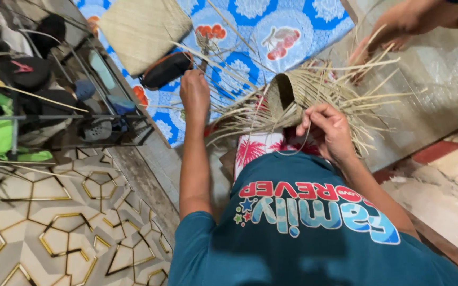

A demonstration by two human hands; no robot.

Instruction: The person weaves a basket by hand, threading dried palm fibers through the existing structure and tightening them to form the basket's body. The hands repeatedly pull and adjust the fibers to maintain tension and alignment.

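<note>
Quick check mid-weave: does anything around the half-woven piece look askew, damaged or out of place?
Nothing looks damaged. The half-woven basket has many loose strips sticking out unevenly past its edge, unwoven rather than broken. The left hand pulls strips, the right hand pinches the rim. Another person's hand reaches into the strips at upper right.

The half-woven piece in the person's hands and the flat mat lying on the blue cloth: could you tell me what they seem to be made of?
The half-woven piece looks like dried plant-fibre strips, perhaps palm leaf or straw: pale tan, matte, with loose flat ends fanning out. The right hand grips it; the left hand pulls strips. The flat mat seems the same fibre, closely plaited in a fine crisscross. The blue cloth looks like printed fabric or plastic sheet.
</note>
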